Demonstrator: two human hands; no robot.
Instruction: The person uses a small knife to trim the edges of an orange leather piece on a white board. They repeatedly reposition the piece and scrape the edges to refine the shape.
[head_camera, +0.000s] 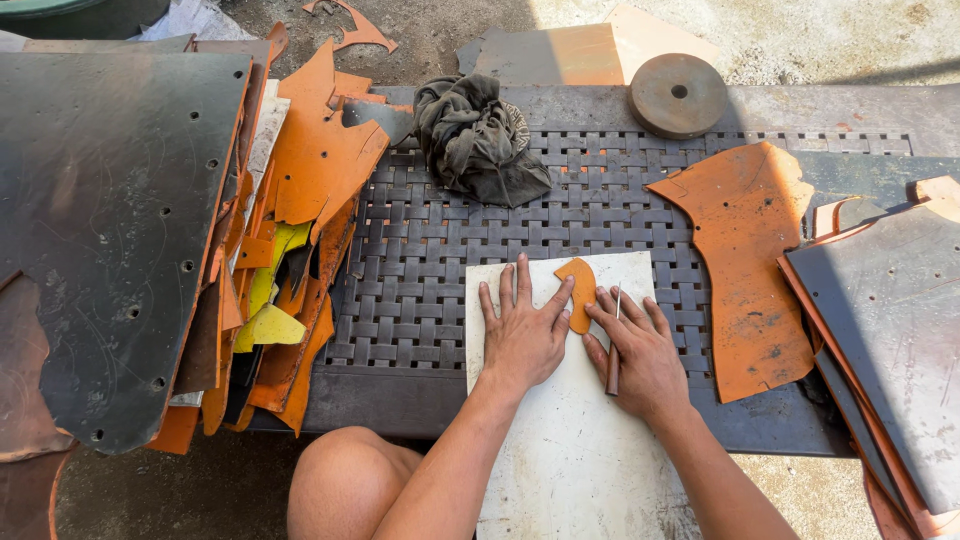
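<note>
Your left hand (522, 335) lies flat, fingers spread, pinning a small orange leather cut-out (580, 291) to the white cutting board (570, 440) on the dark woven tabletop (420, 260). Your right hand (645, 360) grips a thin brown-handled knife (613, 350), blade tip just beside the cut-out's right edge. Large orange leather sheet (745, 260) lies to the right; crumpled grey rag (480, 140) and rusty round disc (679, 95) sit further back.

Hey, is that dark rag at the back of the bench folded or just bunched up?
Bunched up. The dark rag sits in a crumpled heap with irregular creases on the woven mat, no flat layers or straight edges.
</note>
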